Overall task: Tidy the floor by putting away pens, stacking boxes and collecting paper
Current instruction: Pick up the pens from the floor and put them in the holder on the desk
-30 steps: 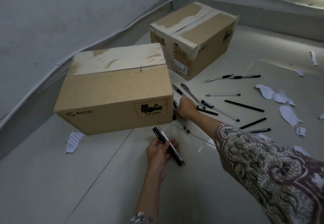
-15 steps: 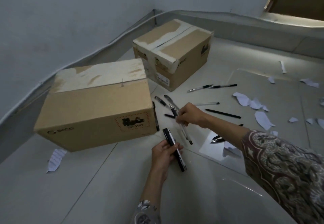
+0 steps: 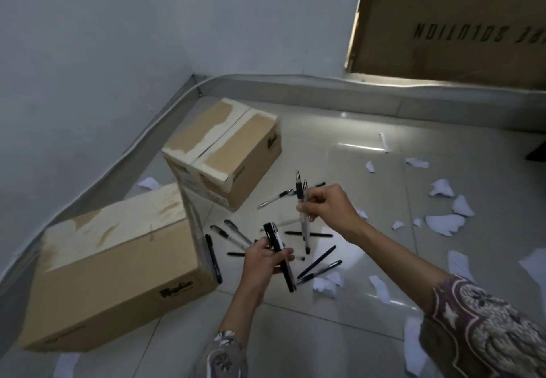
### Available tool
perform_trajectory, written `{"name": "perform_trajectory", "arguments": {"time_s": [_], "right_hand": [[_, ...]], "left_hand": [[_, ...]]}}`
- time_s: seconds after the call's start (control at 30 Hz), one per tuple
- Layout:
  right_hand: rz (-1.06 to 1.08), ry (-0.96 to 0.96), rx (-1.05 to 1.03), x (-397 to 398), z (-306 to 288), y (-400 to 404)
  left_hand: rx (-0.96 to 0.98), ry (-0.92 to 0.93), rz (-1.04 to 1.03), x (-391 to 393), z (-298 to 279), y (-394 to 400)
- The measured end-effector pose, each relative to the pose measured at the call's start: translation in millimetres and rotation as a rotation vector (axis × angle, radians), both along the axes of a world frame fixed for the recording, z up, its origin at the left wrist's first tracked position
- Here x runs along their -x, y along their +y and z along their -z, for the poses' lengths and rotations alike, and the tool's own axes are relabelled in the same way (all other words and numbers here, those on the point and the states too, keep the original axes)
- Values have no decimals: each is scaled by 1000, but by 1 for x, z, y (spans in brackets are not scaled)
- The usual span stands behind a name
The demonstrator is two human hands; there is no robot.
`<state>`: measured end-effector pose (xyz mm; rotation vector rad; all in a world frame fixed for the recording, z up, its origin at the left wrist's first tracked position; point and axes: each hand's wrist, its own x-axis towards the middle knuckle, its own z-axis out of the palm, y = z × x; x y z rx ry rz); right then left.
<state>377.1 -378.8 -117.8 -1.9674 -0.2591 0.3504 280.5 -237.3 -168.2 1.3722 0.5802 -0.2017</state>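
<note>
Boxes [image 3: 118, 262] left; bare floor [image 3: 339, 153] beyond.

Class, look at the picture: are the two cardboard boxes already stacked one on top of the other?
No: the near box and the far box both sit on the floor, side by side near the wall.

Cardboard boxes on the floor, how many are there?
2. The near box lies at the left by the wall; the far box sits behind it, toward the corner. A large carton at top right may be another, mostly cut off.
</note>
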Motion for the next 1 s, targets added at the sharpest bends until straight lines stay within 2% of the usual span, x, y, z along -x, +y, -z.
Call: {"name": "perform_trajectory", "arguments": {"time_s": [0.2,0.37,0.57,0.8,1.0], "right_hand": [[-8,-72,63,5,-159,-47],[62,-89,62,13,-276,-91],[166,-119,41,26,-415,-144],[360,-236,42,55,-537,-191],[468,-314,31,90,-612,-221]], "left_hand": [[-121,-120,93,-28,-164,-33],[-192,-239,113,-49,-292,-63],[-284,-344,265,-56,-437,-108],[-423,-483,470,-53,-572,-157],[-464,-627,585,-40,-650,-192]]}}
